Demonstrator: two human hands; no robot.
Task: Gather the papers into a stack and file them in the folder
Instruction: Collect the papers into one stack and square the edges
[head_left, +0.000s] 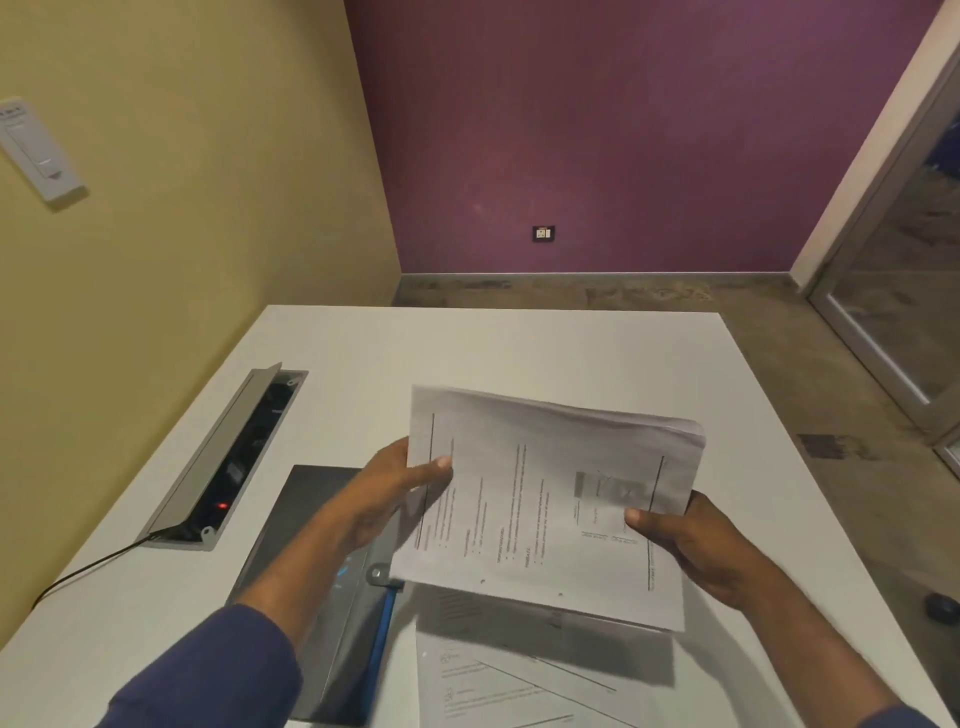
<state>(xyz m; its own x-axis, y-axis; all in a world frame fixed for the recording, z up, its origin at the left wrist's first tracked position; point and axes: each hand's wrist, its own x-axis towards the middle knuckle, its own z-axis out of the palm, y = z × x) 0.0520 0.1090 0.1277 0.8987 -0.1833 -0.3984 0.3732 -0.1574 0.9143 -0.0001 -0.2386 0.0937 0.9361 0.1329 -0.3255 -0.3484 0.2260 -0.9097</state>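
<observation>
A stack of printed papers (545, 499) is held up above the white table (519, 348), tilted toward me. My left hand (400, 488) grips its left edge, thumb on top. My right hand (696, 540) grips its right lower edge, thumb on the printed side. Under the stack lies an open dark grey folder (317, 525) with a blue spine strip and a metal clip (378, 574). More loose papers (498, 686) lie flat on the table near me, partly shadowed by the held stack.
An open grey cable box (228, 457) with a red light sits in the table at the left, a black cable running from it. Yellow wall at left, purple wall ahead, glass door at right. A dark round object (943, 605) lies on the floor.
</observation>
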